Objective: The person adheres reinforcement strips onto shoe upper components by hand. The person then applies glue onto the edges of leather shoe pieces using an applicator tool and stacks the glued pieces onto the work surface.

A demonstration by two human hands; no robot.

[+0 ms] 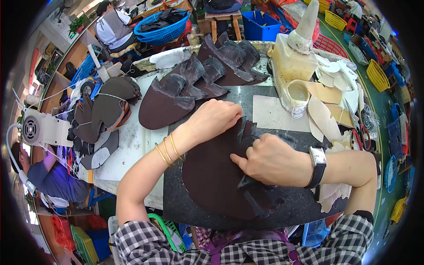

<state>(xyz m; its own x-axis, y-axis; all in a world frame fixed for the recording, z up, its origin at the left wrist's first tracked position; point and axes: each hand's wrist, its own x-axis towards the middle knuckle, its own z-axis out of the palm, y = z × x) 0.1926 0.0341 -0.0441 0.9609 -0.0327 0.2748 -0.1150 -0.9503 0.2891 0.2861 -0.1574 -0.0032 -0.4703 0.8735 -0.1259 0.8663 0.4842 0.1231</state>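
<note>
A dark brown, round-ended shoe upper piece (212, 176) lies on the black work slab (181, 212) before me, with grey-smeared strips along its right side. My left hand (216, 118) is closed in a pinch at the far edge of this piece. Close to its right, my right hand (274, 161) rests over the strips with curled fingers, one digit stretched out onto the brown surface. What lies under its fingers is hidden. Beyond my hands, several similar brown pieces with grey-smeared edges (165, 99) overlap in a row.
A cloudy glue bottle with a cone top (293, 57) and a small cup (297, 92) stand at the far right. Pale cut pieces (324, 119) and red-handled scissors (364, 136) lie on the right. Stacked dark pieces (110, 101) sit left; a co-worker (62, 176) is beyond.
</note>
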